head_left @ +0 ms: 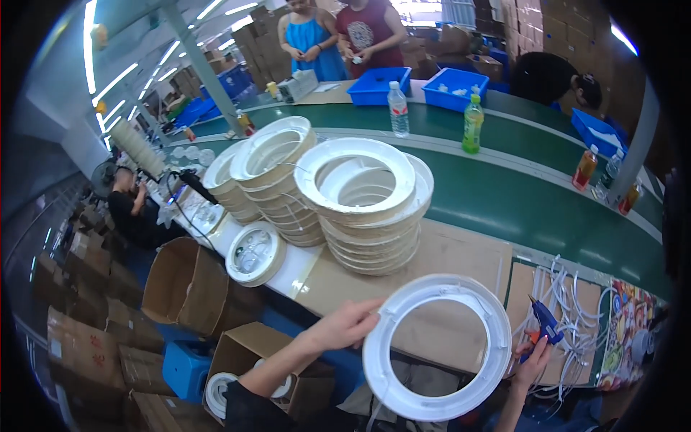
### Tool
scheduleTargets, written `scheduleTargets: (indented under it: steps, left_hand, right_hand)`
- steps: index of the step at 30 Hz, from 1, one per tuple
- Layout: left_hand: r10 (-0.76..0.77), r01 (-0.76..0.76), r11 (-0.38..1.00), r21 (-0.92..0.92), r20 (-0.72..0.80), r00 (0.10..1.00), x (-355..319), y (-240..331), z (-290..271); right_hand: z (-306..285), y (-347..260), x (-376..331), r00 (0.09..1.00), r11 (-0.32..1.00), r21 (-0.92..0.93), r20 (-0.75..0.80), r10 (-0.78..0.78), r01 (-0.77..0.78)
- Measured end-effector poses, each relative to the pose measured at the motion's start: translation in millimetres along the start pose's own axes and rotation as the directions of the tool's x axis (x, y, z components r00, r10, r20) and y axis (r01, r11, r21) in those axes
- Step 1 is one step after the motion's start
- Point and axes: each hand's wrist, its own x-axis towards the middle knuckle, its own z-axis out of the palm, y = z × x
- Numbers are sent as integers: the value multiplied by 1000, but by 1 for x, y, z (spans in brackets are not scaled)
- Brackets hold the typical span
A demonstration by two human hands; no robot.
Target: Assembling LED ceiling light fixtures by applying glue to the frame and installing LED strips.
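Note:
My left hand [344, 327] grips the left edge of a white ring-shaped lamp housing [497, 344], held tilted over the near edge of the workbench. A few wires lie along its upper inner rim. In my right hand [531, 366] is a blue hot glue gun [545, 321], its nozzle pointing up and away, just right of the ring. Beyond the ring stands a tall stack of similar white rings [374, 241]. Farther left is another stack of rings [284, 209], and a smaller ring [252, 253] with clear parts inside sits in front of it.
White cables [568, 317] lie on cardboard at the right. A green conveyor [475, 191] runs behind, with a water bottle [398, 109], a green bottle [472, 124] and blue trays [379, 86]. Cardboard boxes [183, 284] and a blue stool [185, 367] stand at lower left. Several other people are around.

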Motion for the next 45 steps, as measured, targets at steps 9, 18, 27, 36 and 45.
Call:
scheduleTargets:
  steps: [9, 18, 27, 36, 45]
  left_hand:
    - [257, -332, 942, 42, -725, 639, -42, 32, -168]
    - [11, -163, 986, -24, -978, 209, -63, -30, -388]
    - [-111, -67, 991, -115, -992, 65, -40, -94, -444]
    - [29, -121, 992, -28, -896, 443, -6, -15, -403]
    - [-39, 109, 993, 49, -729, 684, 11, 1, -359]
  right_hand:
    - [3, 1, 2, 997, 997, 5, 19, -72, 72]
    - [9, -4, 3, 996, 996, 48, 46, -75, 73]
    - [14, -1, 7, 999, 999, 36, 18, -34, 33]
    - [14, -8, 0, 996, 994, -59, -1, -89, 88]
    - [20, -12, -5, 998, 998, -31, 30, -55, 56]
